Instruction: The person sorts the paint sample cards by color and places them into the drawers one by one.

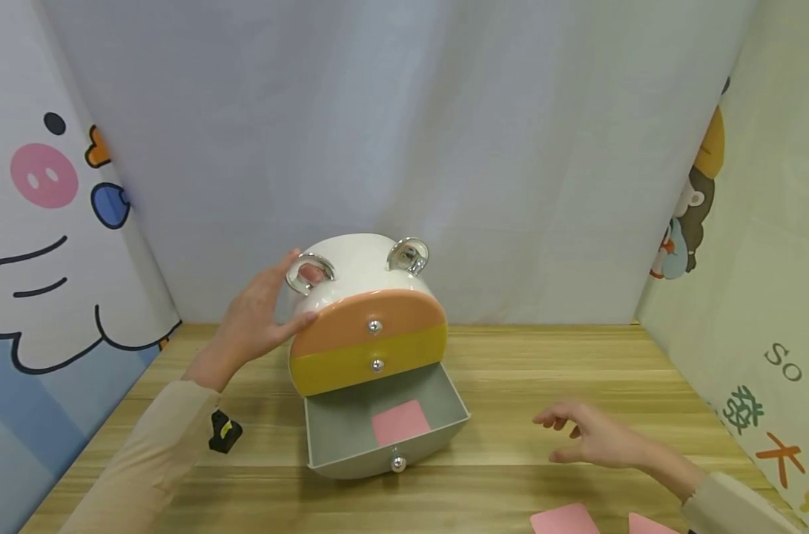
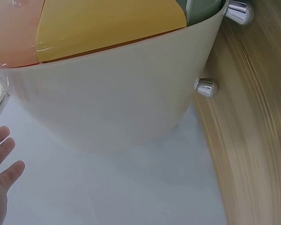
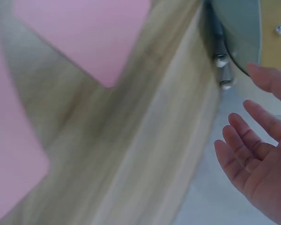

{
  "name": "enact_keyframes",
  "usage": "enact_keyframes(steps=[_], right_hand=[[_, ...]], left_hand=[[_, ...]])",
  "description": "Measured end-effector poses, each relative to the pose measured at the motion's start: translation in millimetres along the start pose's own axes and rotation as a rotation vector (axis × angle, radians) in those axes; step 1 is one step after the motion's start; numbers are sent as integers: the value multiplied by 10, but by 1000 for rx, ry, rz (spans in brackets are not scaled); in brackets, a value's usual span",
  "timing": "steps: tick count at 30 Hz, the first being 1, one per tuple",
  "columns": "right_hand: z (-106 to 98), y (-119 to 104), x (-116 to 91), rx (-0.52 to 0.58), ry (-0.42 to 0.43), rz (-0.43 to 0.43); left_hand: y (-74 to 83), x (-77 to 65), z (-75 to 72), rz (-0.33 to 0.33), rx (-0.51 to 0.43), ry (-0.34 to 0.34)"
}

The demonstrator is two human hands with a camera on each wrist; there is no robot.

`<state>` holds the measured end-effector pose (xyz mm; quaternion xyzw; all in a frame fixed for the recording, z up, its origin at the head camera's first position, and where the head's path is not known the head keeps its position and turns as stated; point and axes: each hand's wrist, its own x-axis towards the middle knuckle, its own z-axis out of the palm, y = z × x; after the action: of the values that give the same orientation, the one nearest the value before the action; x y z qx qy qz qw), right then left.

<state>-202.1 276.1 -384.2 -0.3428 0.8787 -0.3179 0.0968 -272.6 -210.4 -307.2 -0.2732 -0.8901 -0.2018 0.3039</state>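
Observation:
A small drawer cabinet [image 1: 360,259] with a white shell and two silver ring ears stands on the table. Its orange drawer [image 1: 337,322] and yellow drawer [image 1: 337,371] are closed; the grey-green bottom drawer [image 1: 337,430] is pulled out, with a pink card [image 1: 400,423] lying in it. My left hand [image 1: 256,315] rests at the cabinet's upper left, thumb by the orange front and fingers spread behind the left ear [image 1: 311,271]. Held over the table to the right, my right hand [image 1: 601,436] has loosely bent fingers and holds nothing.
Two more pink cards, one [image 1: 566,519] and another [image 1: 649,525], lie at the table's front right. A small black object with a yellow mark [image 1: 225,432] sits beside my left forearm. Grey cloth [image 1: 544,163] hangs behind the table, with printed panels at both sides.

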Motion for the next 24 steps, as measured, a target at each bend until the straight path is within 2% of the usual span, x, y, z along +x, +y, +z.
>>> enact_keyframes(steps=[6,11,13,16,19,24], right_hand=[[202,130,-261,-83,4,-88],[370,168,-456,-120,-46,-85],[417,190,-516,-139,-64,-113],[480,233,-575,-169,-62,-175],[541,273,-595,-241,-11,-261],[594,290,-596,-311,16,-248]], left_hand=[[1,-3,-8,-5,-2,0],[6,-1,-12,-5,-2,-2],[8,0,-14,-5,-2,-3],[11,-1,-15,-9,1,-6],[14,-1,-16,-9,7,-7],[23,-1,-18,-6,13,-7]])
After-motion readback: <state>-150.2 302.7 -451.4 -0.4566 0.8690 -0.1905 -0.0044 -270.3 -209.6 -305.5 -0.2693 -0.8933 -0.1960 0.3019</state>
